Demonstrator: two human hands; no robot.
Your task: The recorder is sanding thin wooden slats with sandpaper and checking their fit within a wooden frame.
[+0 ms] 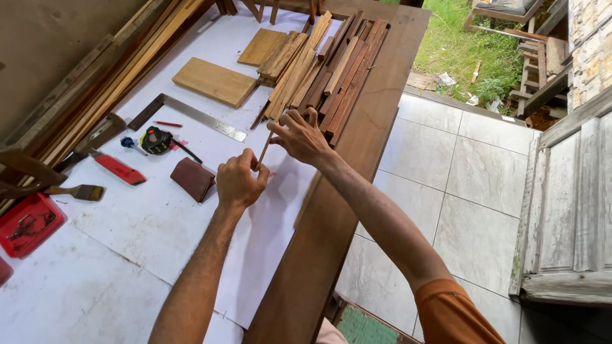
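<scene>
My left hand [239, 181] is closed around the near end of a thin wooden strip [265, 146] above the white sheet [153, 216] on the workbench. My right hand [301, 135] pinches the same strip a little farther along, its fingers close to the near ends of a pile of several wooden slats [331, 70]. The strip points away from me toward that pile. A small pink mark shows on the white sheet right beside my left hand.
A steel square [191, 116], tape measure [156, 140], red pencil [167, 124], red utility knife [118, 169], brown sanding block [193, 178], brush [80, 191] and red tray [29, 223] lie left. A wood block [215, 81] sits behind. Tiled floor [446, 185] lies right.
</scene>
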